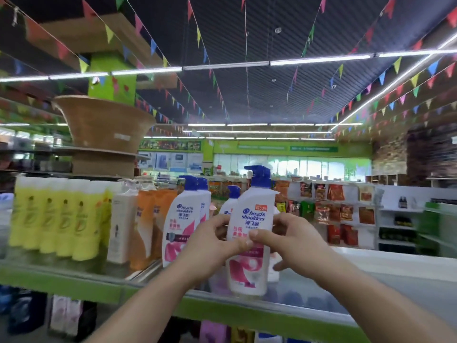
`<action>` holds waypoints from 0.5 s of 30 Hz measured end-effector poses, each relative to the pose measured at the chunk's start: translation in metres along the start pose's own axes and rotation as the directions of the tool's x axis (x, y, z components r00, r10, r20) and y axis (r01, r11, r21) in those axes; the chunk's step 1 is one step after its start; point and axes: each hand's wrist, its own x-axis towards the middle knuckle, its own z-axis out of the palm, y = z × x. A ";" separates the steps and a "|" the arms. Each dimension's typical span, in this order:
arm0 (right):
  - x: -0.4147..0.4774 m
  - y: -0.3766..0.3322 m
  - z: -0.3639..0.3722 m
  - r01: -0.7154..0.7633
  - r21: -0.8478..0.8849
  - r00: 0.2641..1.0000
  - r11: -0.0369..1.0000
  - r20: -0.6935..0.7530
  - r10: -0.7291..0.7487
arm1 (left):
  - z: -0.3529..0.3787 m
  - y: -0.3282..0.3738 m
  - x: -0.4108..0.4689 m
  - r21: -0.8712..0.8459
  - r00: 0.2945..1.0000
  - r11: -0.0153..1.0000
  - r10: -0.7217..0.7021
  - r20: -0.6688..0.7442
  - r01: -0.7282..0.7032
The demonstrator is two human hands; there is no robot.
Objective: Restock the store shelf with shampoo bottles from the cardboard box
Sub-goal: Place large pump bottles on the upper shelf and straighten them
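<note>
Both hands clasp one white pump bottle (254, 214). The left hand (210, 246) wraps its left side, thumb lying on the label. The right hand (294, 241) curls round the right side, thumb pressed across the front. The bottle is upright, its base at the front of the top shelf (74, 283). Matching bottles (180, 219) stand just left of it, then orange bottles (148, 219), then yellow bottles (57, 216).

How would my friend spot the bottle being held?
Find the green shelf. Right of the yellow bottles and orange bottles stand white bottles with blue pumps. The held bottle is nearest, gripped by the left hand and right hand, with an orange tag.
</note>
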 end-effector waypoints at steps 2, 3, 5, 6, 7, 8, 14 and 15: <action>0.017 0.002 0.024 -0.002 -0.001 1.000 1.000 -0.019 0.002 | -0.015 -0.020 0.008 0.023 0.997 1.000 -0.018 -0.069 0.020; 0.024 0.004 0.035 -0.007 -0.003 1.000 1.000 -0.026 0.007 | -0.021 -0.030 0.011 0.052 0.994 0.998 -0.020 -0.108 0.026; 0.038 0.010 0.057 -0.036 -0.025 0.998 0.999 -0.045 0.035 | -0.029 -0.048 0.015 0.142 0.986 0.989 -0.022 -0.168 0.046; 0.044 0.014 0.067 -0.051 -0.051 0.997 0.997 -0.056 0.049 | -0.031 -0.054 0.015 0.188 0.982 0.980 -0.033 -0.185 0.069; 0.049 0.019 0.076 -0.067 -0.082 0.996 0.994 -0.070 0.061 | -0.032 -0.059 0.014 0.228 0.980 0.969 -0.047 -0.195 0.092; 0.053 0.022 0.084 -0.081 -0.103 0.993 0.991 -0.089 0.072 | -0.032 -0.062 0.013 0.262 0.979 0.958 -0.066 -0.195 0.116; 0.069 0.023 0.109 -0.148 -0.105 0.978 0.983 -0.163 0.130 | -0.026 -0.074 0.017 0.450 0.973 0.868 -0.141 -0.181 0.209; 0.071 0.023 0.113 -0.153 -0.099 0.975 0.983 -0.177 0.134 | -0.025 -0.074 0.017 0.476 0.972 0.851 -0.147 -0.185 0.220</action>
